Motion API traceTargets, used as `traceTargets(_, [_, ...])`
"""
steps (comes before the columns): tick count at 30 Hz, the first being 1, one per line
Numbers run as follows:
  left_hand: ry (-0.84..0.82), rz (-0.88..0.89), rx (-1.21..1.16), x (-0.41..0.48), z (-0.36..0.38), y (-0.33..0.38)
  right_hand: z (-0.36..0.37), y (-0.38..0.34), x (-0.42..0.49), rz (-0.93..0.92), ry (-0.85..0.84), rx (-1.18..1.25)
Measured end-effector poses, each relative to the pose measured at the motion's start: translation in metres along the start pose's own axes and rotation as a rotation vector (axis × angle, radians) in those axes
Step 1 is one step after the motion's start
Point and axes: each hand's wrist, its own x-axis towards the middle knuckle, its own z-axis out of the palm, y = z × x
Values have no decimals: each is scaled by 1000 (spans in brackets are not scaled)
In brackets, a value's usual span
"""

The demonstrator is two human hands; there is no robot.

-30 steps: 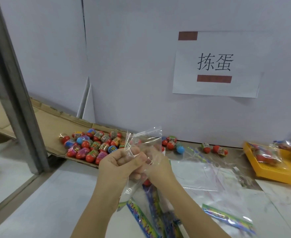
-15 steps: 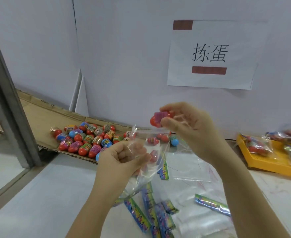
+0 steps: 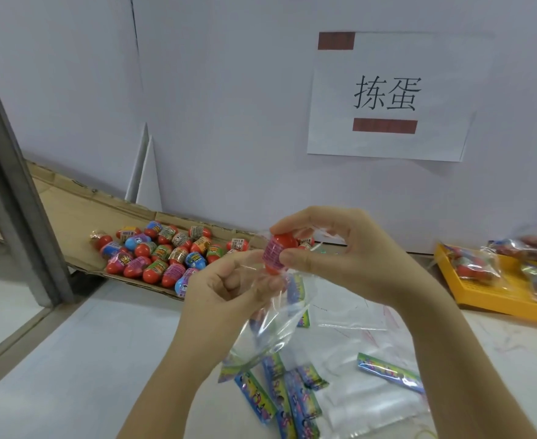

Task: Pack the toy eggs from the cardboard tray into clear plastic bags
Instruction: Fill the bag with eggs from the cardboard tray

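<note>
My right hand (image 3: 340,251) pinches a red toy egg with a pink label (image 3: 278,251) between thumb and fingers, right at the mouth of a clear plastic bag (image 3: 270,324). My left hand (image 3: 226,293) grips the bag's top edge and holds it up off the table; the bag hangs down below my hands. Behind and to the left, several red and blue toy eggs (image 3: 166,255) lie heaped on the flat cardboard tray (image 3: 80,213).
Colourful wrapped strips (image 3: 292,397) and flat clear bags (image 3: 371,403) lie on the white table below my hands. A yellow tray (image 3: 495,296) with packed bags stands at the right. A grey metal post (image 3: 17,198) rises at the left, a white wall behind.
My right hand left the bag, picked up an egg, and has now lowered it to the bag's mouth. My left hand kept hold of the bag.
</note>
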Motion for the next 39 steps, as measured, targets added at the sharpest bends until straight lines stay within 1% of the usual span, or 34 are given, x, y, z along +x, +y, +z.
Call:
traceTargets(3, [-16, 0, -20, 0, 0, -2, 2, -1, -1, -10, 6, -7])
traceTargets(6, [4, 0, -36, 1, 1, -5, 5, -3, -1, -4, -11, 25])
traceTargets(9, [14, -38, -170, 2, 2, -9, 11, -2, 2, -30, -46, -164])
traceTargets(11, [22, -74, -223, 4, 2, -11, 13, -5, 2, -35, -104, -207])
traceTargets(12, [41, -98, -238, 5, 2, -12, 9, -3, 2, -31, -102, -116])
traceTargets(13, [69, -124, -249, 5, 2, -13, 3, -1, 1, -29, -61, 41])
traceTargets(14, [105, -148, -253, 6, 1, -15, -3, 3, 0, -15, 14, 235])
traceTargets(15, [140, -165, -251, 7, 0, -16, -9, 13, -3, 43, 35, 355])
traceTargets(16, [168, -175, -247, 8, -1, -17, -14, 28, -10, 203, 6, 442])
traceTargets(17, [188, -181, -239, 8, -1, -18, -22, 48, -29, 258, -130, 356])
traceTargets(18, [202, -189, -227, 8, -2, -18, -26, 60, -36, 450, -191, 323])
traceTargets(19, [221, -198, -214, 8, -3, -18, -30, 69, -34, 686, -207, 93])
traceTargets(20, [247, -212, -205, 9, -4, -19, -35, 70, -34, 803, -162, -27])
traceTargets(21, [274, -228, -202, 11, -6, -21, -44, 71, -33, 734, -106, 161])
traceTargets(22, [290, -236, -205, 11, -6, -22, -52, 67, -31, 656, -99, 347])
traceTargets(23, [289, -234, -208, 12, -7, -22, -55, 69, -35, 584, -141, 405])
traceTargets(24, [285, -230, -210, 12, -7, -22, -61, 74, -43, 554, -100, 424])
traceTargets(25, [286, -228, -214, 12, -7, -22, -68, 81, -52, 518, -194, 265])
traceTargets(26, [286, -226, -218, 11, -7, -22, -68, 80, -50, 704, -71, 355])
traceTargets(27, [278, -224, -218, 12, -8, -22, -68, 80, -45, 827, -13, 245])
traceTargets(28, [269, -227, -212, 12, -8, -22, -72, 79, -34, 844, 40, 272])
traceTargets(30, [264, -229, -198, 13, -8, -22, -82, 69, -34, 599, 7, 674])
traceTargets(31, [261, -224, -198, 13, -8, -22, -80, 66, -32, 489, 34, 776])
traceTargets(32, [258, -216, -206, 13, -7, -22, -73, 66, -29, 490, 77, 680])
traceTargets(34, [239, -196, -231, 12, -5, -21, -42, 58, -17, 515, 77, 221])
traceTargets(35, [227, -185, -236, 11, -4, -20, -24, 57, -10, 505, -23, 157])
traceTargets(37, [228, -161, -234, 11, -3, -19, 11, 51, -4, 468, -209, 313])
traceTargets(38, [233, -147, -236, 11, -4, -19, 24, 47, -2, 444, -271, 368])
traceTargets(39, [230, -130, -239, 10, -4, -19, 34, 45, -1, 400, -298, 397])
